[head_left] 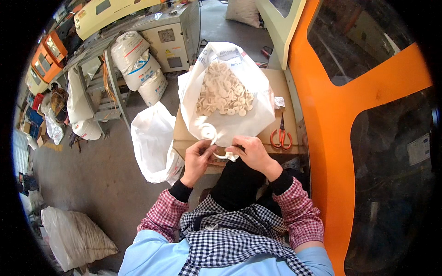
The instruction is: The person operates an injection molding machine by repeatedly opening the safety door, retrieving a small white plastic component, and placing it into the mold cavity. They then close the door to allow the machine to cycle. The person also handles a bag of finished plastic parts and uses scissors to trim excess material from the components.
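Observation:
Between my two hands is a white moulded plastic piece [208, 131], with a round disc at its upper end and a curved strip running down from it. My left hand [198, 160] pinches the strip just below the disc. At the strip's other end, my right hand [254, 154] has its fingers closed on a small white part of the same piece. Just beyond stands an open white sack [255, 80], holding a heap of cream round plastic parts [224, 90] with stems. Red-handled scissors [281, 138] lie to the right of it.
The sack and scissors rest on a cardboard box [183, 146]. An open white bag [151, 143] stands on the floor to its left. An orange machine [332, 152] rises close on my right. Stacked full sacks [141, 69] lean by a metal rack [120, 94] farther left.

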The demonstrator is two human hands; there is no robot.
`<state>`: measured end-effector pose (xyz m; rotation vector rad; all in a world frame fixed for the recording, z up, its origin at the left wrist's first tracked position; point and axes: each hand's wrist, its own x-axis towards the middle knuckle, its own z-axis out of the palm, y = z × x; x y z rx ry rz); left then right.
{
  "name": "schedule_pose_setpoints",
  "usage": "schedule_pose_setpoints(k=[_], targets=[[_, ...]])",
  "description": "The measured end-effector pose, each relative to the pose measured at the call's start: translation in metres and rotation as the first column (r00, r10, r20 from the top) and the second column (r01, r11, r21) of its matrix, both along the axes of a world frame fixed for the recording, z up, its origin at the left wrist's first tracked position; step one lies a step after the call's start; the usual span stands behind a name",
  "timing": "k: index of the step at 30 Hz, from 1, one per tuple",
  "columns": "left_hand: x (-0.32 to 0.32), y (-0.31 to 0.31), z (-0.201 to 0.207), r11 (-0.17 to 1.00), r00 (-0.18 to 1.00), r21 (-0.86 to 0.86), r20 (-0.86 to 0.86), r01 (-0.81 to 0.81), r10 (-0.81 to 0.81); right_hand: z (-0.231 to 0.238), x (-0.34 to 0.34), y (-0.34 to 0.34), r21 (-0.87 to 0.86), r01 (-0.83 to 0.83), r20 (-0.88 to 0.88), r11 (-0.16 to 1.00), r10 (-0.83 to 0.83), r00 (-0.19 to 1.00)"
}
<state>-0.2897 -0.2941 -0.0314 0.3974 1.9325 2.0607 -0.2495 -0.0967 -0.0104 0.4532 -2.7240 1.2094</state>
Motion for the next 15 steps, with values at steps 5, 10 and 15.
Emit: schedule_pose_setpoints(k=[5,10,15], targets=[[0.009,0.001,0.015,0.929,0.334,-0.292,-0.92,-0.228,-0.207,-0.061,-0.023,-0.014,-0.673,0.474,0.639,0.568,0.125,0.759],[-0.014,0.012,-0.006,0.888,0.696,-0.218,-0.703,-0.405,0.144,-0.089,-0.084,0.01,-0.201,0.617,0.615,0.761,-0.392,0.684],[-0.025,0.005,-0.001,0.998,0.992,0.026,-0.112,-0.051,0.053,-0.061,-0.081,0.019,0.057,0.714,-0.27,0.697,-0.678,0.684]])
